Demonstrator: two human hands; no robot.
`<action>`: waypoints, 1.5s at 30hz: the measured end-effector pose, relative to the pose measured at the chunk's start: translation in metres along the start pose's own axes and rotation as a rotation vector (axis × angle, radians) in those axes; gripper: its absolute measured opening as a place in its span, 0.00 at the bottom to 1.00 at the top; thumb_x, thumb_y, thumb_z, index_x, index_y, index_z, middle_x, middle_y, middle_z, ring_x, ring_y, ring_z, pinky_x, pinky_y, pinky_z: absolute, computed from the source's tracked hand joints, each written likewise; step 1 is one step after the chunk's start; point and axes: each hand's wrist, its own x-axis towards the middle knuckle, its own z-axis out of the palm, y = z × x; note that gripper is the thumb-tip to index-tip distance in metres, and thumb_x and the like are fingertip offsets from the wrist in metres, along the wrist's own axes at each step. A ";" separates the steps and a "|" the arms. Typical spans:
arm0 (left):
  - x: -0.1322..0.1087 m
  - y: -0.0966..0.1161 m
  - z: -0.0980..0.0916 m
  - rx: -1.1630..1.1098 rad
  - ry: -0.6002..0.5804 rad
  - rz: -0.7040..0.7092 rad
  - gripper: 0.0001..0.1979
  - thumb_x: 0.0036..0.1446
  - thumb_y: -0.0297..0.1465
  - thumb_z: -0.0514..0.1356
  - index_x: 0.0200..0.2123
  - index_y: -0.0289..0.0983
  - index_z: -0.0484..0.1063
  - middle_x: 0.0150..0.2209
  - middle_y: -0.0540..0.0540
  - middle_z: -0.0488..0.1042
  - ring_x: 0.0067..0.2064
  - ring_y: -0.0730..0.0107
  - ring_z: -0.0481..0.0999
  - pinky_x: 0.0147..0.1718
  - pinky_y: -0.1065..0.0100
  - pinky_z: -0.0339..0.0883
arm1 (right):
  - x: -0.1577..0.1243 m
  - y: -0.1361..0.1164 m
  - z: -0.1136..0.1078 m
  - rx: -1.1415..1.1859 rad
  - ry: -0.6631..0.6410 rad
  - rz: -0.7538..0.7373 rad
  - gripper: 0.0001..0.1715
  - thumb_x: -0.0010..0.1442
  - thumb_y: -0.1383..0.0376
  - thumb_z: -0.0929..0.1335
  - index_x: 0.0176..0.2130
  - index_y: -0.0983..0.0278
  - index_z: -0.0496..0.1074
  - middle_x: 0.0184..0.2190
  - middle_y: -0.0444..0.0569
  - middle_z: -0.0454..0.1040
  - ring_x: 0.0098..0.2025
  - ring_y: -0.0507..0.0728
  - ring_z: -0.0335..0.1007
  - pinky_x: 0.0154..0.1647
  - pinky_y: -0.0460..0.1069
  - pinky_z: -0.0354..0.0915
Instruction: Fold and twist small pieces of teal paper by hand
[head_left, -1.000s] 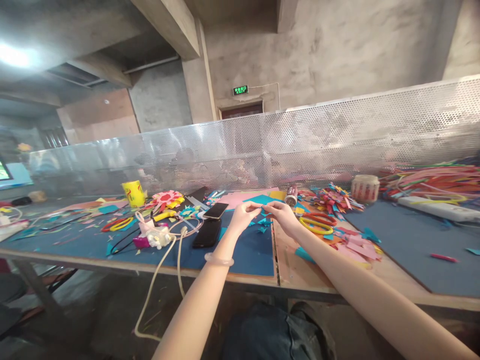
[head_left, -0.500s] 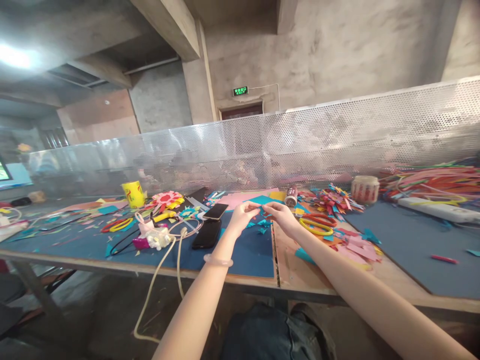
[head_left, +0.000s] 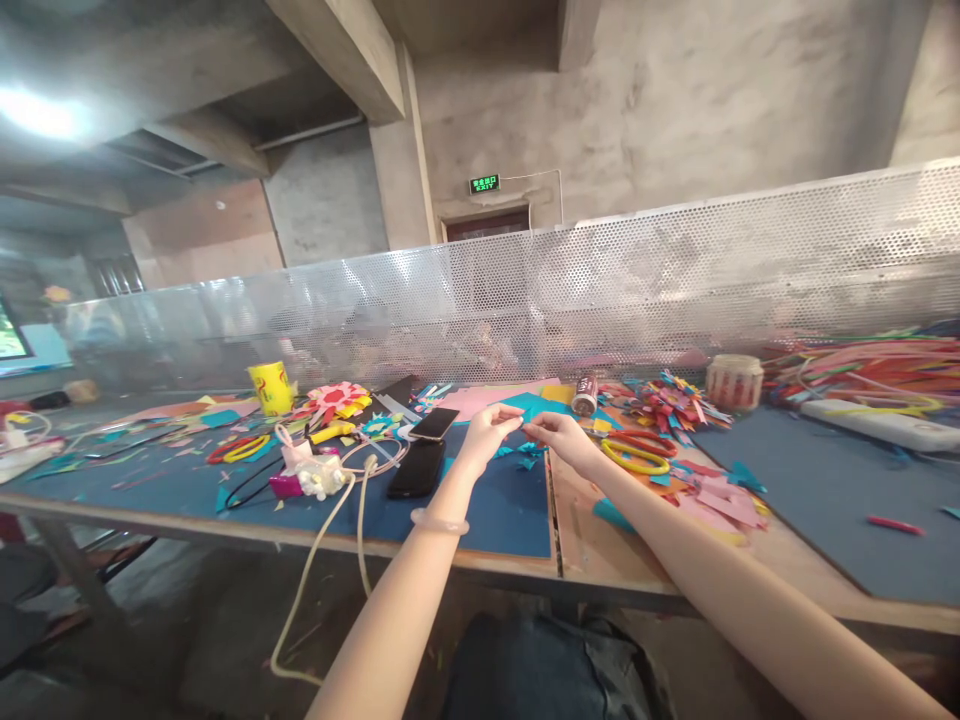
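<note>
My left hand (head_left: 487,432) and my right hand (head_left: 561,437) meet over the middle of the table, fingertips pinched close together. Between them is a small blue paper piece (head_left: 528,414), mostly hidden by the fingers and hard to tell from the blue sheet behind. Below my hands lie folded blue paper pieces (head_left: 529,452) on the dark blue mat (head_left: 495,515). To the left of my left hand are two dark phones, the nearer one (head_left: 417,468) flat on the mat. Right of my right hand sit scissors with yellow and red handles (head_left: 637,455).
A glue gun with a yellow handle (head_left: 330,432) and a cable lie left of the phones. A yellow can (head_left: 271,388), a brown bottle (head_left: 584,394) and a glass jar (head_left: 733,382) stand toward the back. Pink paper scraps (head_left: 724,500) lie on the right. A perforated metal screen (head_left: 420,305) runs behind.
My hands stay together over the table with fingertips shifted slightly. The whole view has moved a little. Nothing on the table has visibly changed place.
</note>
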 end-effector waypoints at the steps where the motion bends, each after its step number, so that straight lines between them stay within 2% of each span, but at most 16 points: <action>1: 0.000 0.000 0.000 -0.005 -0.001 0.002 0.11 0.46 0.31 0.58 0.35 0.34 0.73 0.31 0.45 0.74 0.30 0.72 0.70 0.24 0.74 0.61 | 0.000 0.000 0.000 0.008 -0.011 0.013 0.19 0.45 0.51 0.67 0.26 0.65 0.70 0.24 0.46 0.71 0.28 0.52 0.65 0.28 0.46 0.62; 6: 0.000 0.001 -0.001 -0.013 0.010 0.009 0.11 0.46 0.31 0.58 0.35 0.35 0.73 0.31 0.45 0.74 0.29 0.72 0.70 0.25 0.73 0.60 | 0.001 0.000 0.001 0.015 -0.003 0.042 0.18 0.45 0.52 0.67 0.28 0.64 0.71 0.26 0.47 0.72 0.29 0.53 0.66 0.28 0.47 0.61; 9: 0.000 0.000 -0.001 -0.001 0.009 0.009 0.12 0.46 0.32 0.58 0.35 0.35 0.73 0.31 0.45 0.74 0.29 0.72 0.70 0.25 0.73 0.60 | 0.001 0.000 0.001 -0.001 0.027 0.036 0.18 0.46 0.52 0.67 0.26 0.64 0.71 0.25 0.46 0.72 0.27 0.52 0.65 0.28 0.47 0.61; 15: 0.001 -0.003 0.000 0.023 -0.009 -0.012 0.12 0.46 0.33 0.58 0.35 0.35 0.73 0.32 0.45 0.74 0.31 0.71 0.70 0.25 0.73 0.61 | 0.001 0.001 -0.002 -0.048 -0.012 0.044 0.18 0.47 0.52 0.66 0.26 0.65 0.71 0.24 0.46 0.72 0.26 0.52 0.66 0.28 0.47 0.61; 24: 0.000 -0.006 0.001 0.026 -0.027 0.004 0.13 0.47 0.34 0.58 0.37 0.35 0.72 0.34 0.45 0.74 0.32 0.71 0.70 0.25 0.73 0.60 | 0.000 -0.002 -0.003 -0.060 0.003 0.048 0.20 0.46 0.51 0.67 0.25 0.66 0.70 0.22 0.45 0.70 0.25 0.51 0.64 0.29 0.47 0.61; 30: 0.000 -0.003 0.001 0.034 -0.017 -0.022 0.13 0.46 0.32 0.59 0.36 0.34 0.73 0.34 0.44 0.75 0.35 0.69 0.71 0.29 0.72 0.62 | 0.001 0.001 -0.002 -0.049 -0.018 0.070 0.18 0.48 0.52 0.66 0.27 0.66 0.69 0.24 0.45 0.70 0.26 0.50 0.64 0.29 0.46 0.61; 37: 0.000 -0.005 0.001 0.053 -0.046 0.005 0.14 0.47 0.33 0.58 0.38 0.35 0.74 0.36 0.44 0.75 0.36 0.68 0.72 0.31 0.70 0.63 | 0.002 0.000 -0.004 -0.059 0.010 0.056 0.18 0.47 0.52 0.67 0.23 0.66 0.66 0.19 0.43 0.67 0.23 0.50 0.62 0.28 0.47 0.60; 41: -0.001 -0.002 0.001 0.048 -0.052 0.022 0.16 0.49 0.35 0.56 0.41 0.36 0.72 0.37 0.44 0.75 0.36 0.67 0.72 0.33 0.69 0.63 | 0.004 -0.001 -0.012 -0.118 0.079 0.026 0.18 0.48 0.53 0.66 0.22 0.66 0.65 0.18 0.43 0.66 0.22 0.50 0.61 0.26 0.47 0.58; 45: -0.001 -0.001 0.003 0.040 -0.065 0.095 0.15 0.48 0.35 0.58 0.39 0.36 0.72 0.39 0.43 0.74 0.40 0.67 0.72 0.39 0.68 0.63 | 0.006 0.001 -0.016 -0.254 0.021 -0.037 0.15 0.48 0.57 0.66 0.20 0.66 0.64 0.17 0.42 0.65 0.22 0.50 0.60 0.26 0.46 0.57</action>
